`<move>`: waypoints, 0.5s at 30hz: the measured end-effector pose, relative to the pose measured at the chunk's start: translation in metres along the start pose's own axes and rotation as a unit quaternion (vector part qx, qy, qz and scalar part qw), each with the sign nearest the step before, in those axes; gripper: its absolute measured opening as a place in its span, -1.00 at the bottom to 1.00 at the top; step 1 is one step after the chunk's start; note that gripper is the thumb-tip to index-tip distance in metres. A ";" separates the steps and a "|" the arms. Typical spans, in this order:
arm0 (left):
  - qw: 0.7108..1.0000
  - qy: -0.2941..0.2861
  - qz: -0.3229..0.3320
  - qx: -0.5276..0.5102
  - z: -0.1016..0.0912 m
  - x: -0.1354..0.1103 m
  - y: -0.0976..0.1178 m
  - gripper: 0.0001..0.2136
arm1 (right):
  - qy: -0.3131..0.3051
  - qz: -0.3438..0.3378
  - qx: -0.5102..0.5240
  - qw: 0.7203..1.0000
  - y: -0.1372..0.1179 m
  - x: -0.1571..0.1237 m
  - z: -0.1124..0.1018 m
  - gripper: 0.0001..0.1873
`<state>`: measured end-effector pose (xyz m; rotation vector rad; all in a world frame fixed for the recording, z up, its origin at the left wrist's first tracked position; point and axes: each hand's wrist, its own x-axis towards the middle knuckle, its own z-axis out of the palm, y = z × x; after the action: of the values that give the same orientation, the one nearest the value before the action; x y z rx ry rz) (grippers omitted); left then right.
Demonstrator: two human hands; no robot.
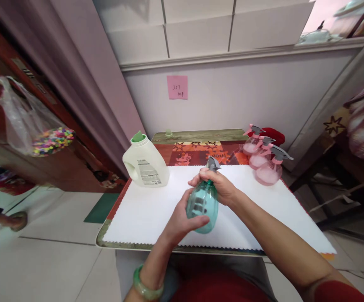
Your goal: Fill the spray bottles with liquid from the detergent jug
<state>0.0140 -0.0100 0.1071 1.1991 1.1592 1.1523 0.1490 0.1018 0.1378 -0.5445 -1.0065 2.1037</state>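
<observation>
A green see-through spray bottle with a grey trigger head is held tilted above the white mat. My left hand wraps round its body, the thumb lying across the front. Around the neck, just under the trigger, my right hand is closed. To the left stands a large pale jug with a label, its neck uncapped and something green showing at the mouth. Several pink spray bottles with grey triggers stand together at the right.
A small pale green cap lies at the table's back edge. Behind the pink bottles is a red object. A pink note sticks to the wall. At left hangs a plastic bag of colourful bits. Another person's foot shows on the floor.
</observation>
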 end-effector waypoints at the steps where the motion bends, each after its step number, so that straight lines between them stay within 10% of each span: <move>1: 0.989 -0.080 -0.058 -0.107 -0.003 -0.003 -0.003 -0.24 | -0.016 0.005 0.020 1.000 -0.003 0.000 -0.005 -0.60; 4: 0.896 -0.235 -0.172 -0.335 -0.013 -0.013 -0.025 -0.12 | 0.009 -0.034 0.061 0.998 -0.019 0.006 -0.019 -0.52; 6: 0.875 -0.230 -0.179 -0.387 -0.020 -0.022 -0.042 -0.11 | 0.059 -0.068 0.049 0.995 -0.041 0.013 -0.028 -0.44; 11: 0.922 -0.050 -0.168 -0.346 -0.044 -0.036 -0.064 -0.23 | 0.154 -0.161 -0.106 0.969 -0.108 0.044 -0.060 -0.35; 15: 0.936 0.120 -0.151 -0.295 -0.052 -0.026 -0.058 -0.41 | 0.284 -0.162 -0.348 0.879 -0.114 0.070 -0.097 -0.49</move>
<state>-0.0377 -0.0347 0.0483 0.4137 1.0206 1.3020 0.2137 0.2509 0.1653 -1.1703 -1.3566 1.1254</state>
